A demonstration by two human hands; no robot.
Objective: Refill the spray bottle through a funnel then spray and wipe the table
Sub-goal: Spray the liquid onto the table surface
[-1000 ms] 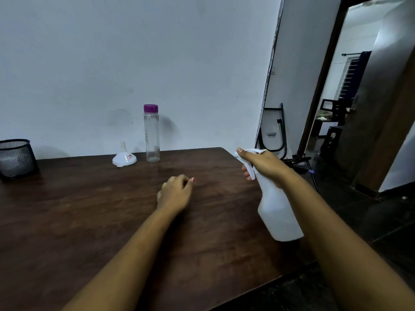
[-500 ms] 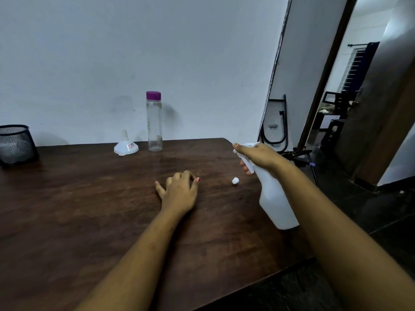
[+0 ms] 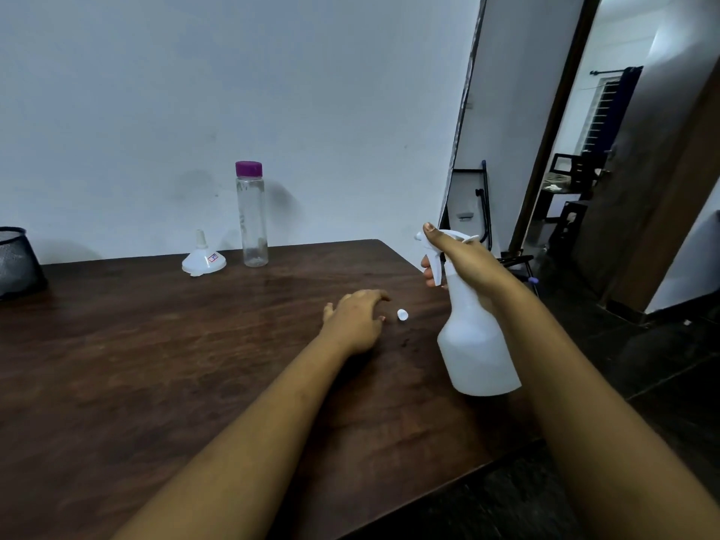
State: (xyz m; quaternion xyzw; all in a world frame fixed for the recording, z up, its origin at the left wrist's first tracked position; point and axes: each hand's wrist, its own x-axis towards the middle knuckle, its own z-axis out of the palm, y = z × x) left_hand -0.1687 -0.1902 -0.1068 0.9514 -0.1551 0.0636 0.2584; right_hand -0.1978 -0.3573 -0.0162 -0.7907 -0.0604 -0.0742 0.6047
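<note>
Stock, left to right: mesh bin (image 3: 15, 263) at the far left of the table (image 3: 156, 364); funnel (image 3: 203, 261) mouth-down and capped clear bottle (image 3: 251, 224) side by side at the far wall. My left hand (image 3: 356, 321), a fist a second ago, now lies on the wood with fingers loose and apart, and a small white cap (image 3: 402, 314), absent then, sits just to its right. My right hand (image 3: 463, 259) clamps the neck of the spray bottle (image 3: 473, 344), tilted over the near right edge, head still on, so I judge refilling not begun.
</note>
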